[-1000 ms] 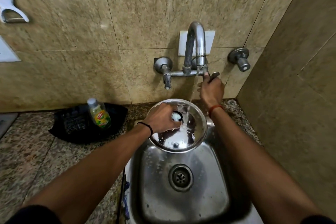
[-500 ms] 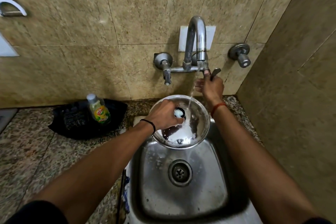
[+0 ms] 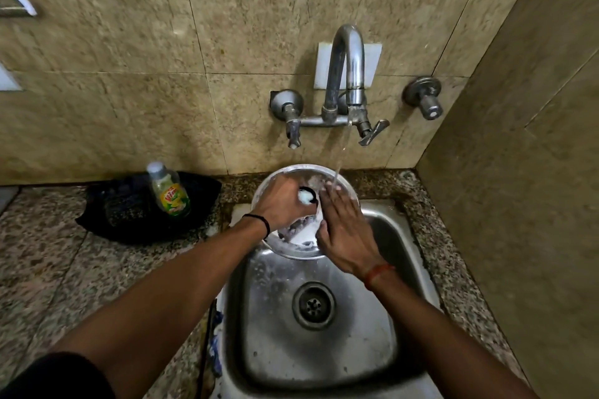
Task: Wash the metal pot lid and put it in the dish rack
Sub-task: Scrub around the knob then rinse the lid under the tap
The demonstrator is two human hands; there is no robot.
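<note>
The round metal pot lid [image 3: 299, 241] is held tilted over the back of the steel sink [image 3: 327, 363], its soapy face up, under the running tap [image 3: 348, 74]. My left hand [image 3: 283, 204] grips the lid's black knob, which carries white foam. My right hand [image 3: 343, 230] lies flat on the lid's right side, fingers spread and reaching into the stream of water. No dish rack is in view.
A bottle of dish liquid [image 3: 168, 189] stands on a black tray [image 3: 136, 207] on the granite counter [image 3: 64, 269], left of the sink. The tap's right lever [image 3: 372, 133] and a separate wall valve [image 3: 424, 100] are behind the sink. A tiled wall closes the right side.
My right hand has left the tap's right lever and come down flat onto the lid. Water keeps running. My left hand keeps its grip on the knob.
</note>
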